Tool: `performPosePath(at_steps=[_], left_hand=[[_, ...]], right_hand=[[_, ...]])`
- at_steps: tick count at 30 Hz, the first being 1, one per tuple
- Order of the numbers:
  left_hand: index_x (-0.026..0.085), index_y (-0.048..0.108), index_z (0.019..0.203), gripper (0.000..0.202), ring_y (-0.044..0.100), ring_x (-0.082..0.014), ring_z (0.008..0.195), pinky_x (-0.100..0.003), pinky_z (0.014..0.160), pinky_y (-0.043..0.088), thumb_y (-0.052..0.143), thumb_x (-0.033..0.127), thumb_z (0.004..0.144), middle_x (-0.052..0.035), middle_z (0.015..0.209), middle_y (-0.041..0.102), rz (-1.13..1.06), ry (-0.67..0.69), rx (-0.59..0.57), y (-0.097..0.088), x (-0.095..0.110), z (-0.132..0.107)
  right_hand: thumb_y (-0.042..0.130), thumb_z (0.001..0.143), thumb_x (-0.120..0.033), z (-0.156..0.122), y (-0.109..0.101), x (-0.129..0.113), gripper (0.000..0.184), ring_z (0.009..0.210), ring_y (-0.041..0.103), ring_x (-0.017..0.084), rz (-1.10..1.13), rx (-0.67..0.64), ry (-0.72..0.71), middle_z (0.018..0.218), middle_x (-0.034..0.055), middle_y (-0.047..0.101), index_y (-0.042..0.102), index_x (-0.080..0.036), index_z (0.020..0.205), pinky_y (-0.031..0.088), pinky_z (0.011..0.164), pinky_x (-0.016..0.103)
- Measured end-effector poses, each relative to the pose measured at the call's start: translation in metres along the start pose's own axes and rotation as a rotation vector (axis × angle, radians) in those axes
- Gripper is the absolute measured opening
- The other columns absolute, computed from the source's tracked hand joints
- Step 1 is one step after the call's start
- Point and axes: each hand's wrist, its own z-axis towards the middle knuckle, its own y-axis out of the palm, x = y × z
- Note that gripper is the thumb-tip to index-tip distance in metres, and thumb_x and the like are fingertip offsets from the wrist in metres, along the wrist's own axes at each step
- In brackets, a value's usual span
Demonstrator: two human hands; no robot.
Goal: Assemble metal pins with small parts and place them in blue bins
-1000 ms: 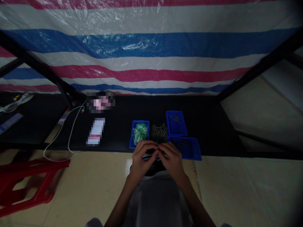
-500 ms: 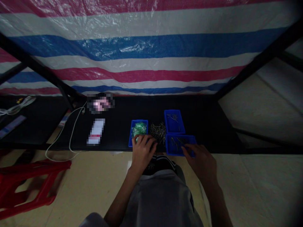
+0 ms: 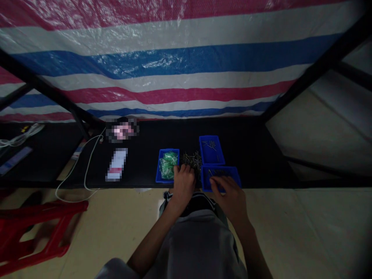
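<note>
My left hand is at the front edge of a loose pile of thin metal pieces, like screws or nails, its fingers curled down and their tips hidden. Close to its left stands a small blue tray holding green items in clear plastic. My right hand reaches over the front blue tray, thumb and forefinger drawn together; whatever is between them is too dark to make out. Dark thin metal pieces lie in that tray. Behind it, another blue tray contains several thin metal pieces.
All the trays stand on a black table backed by a striped plastic sheet. Leftward are a blurred-out white rectangle, a blurred pink-and-black object and a white cable. A red plastic stool stands on the floor.
My left hand has moved right, off the tray of green items to the front of the pile, its fingers more curled. My right hand has shifted left over the front tray.
</note>
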Motion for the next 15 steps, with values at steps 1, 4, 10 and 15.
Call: performPosePath(at_steps=[1,4,10,15], left_hand=[[0.015,0.071,0.094,0.003,0.062,-0.0312,0.104,-0.05,0.091,0.041,0.069,0.016,0.092,-0.0107,0.1,0.072,0.0,-0.015,-0.002,-0.002,0.001,0.0],[0.016,0.07,0.093,0.004,0.062,-0.0312,0.102,-0.049,0.089,0.042,0.067,0.018,0.094,-0.0102,0.098,0.072,-0.012,-0.066,0.028,-0.01,-0.001,0.001],[0.021,0.066,0.09,0.008,0.063,-0.0222,0.085,-0.035,0.077,0.046,0.065,0.021,0.099,-0.0031,0.086,0.067,-0.415,-0.117,0.279,-0.021,-0.016,-0.011],[0.021,0.066,0.094,0.01,0.059,-0.0133,0.066,-0.025,0.062,0.046,0.064,0.026,0.102,0.0009,0.081,0.064,-0.879,-0.071,0.427,-0.005,-0.016,-0.042]], right_hand=[[0.06,0.105,-0.031,0.001,0.0,0.0,0.015,0.085,0.068,0.021,0.009,-0.002,-0.009,0.091,0.0029,0.076,0.071,-0.022,0.101,0.051,0.083,0.035],[0.059,0.106,-0.03,0.004,0.0,0.001,0.016,0.085,0.068,0.022,0.03,-0.007,-0.015,0.09,0.0039,0.076,0.071,-0.022,0.101,0.051,0.081,0.036],[0.06,0.105,-0.03,0.013,-0.005,-0.01,0.016,0.084,0.07,0.02,0.15,0.032,0.024,0.089,0.0041,0.075,0.074,-0.023,0.1,0.054,0.079,0.034],[0.065,0.102,-0.031,0.022,0.006,-0.042,0.016,0.073,0.07,0.016,0.463,-0.059,0.114,0.09,0.0023,0.076,0.077,-0.025,0.111,0.056,0.066,0.028]])
